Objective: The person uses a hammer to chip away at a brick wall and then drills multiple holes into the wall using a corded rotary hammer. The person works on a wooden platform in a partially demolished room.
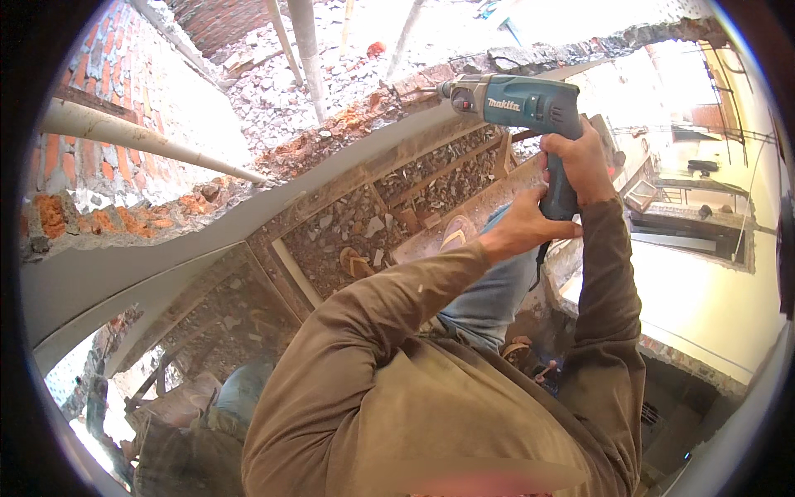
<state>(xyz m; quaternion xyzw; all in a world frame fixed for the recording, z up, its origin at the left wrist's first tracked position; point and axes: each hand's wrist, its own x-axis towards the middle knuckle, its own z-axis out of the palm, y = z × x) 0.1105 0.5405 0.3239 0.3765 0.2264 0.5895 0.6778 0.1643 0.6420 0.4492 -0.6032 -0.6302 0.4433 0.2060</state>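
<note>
A teal and black power drill [513, 101] is held out in front of me, its body lying roughly level. Its bit points left and reaches the broken brick edge [414, 89] of the wall opening; whether the tip is in the masonry I cannot tell. My right hand [585, 161] is closed around the upper part of the drill's handle. Lower down, my left hand [526, 228] wraps the same handle, with its thumb and fingers on either side. A dark cord hangs from the handle's lower end.
Wooden planks [331, 192] and rubble lie below, with a sandal [356, 263] among them. Beyond the broken wall are pale poles [308, 58] and more rubble [257, 99]. A pale pipe [149, 141] crosses at the left. Yellowish wall [687, 298] stands right.
</note>
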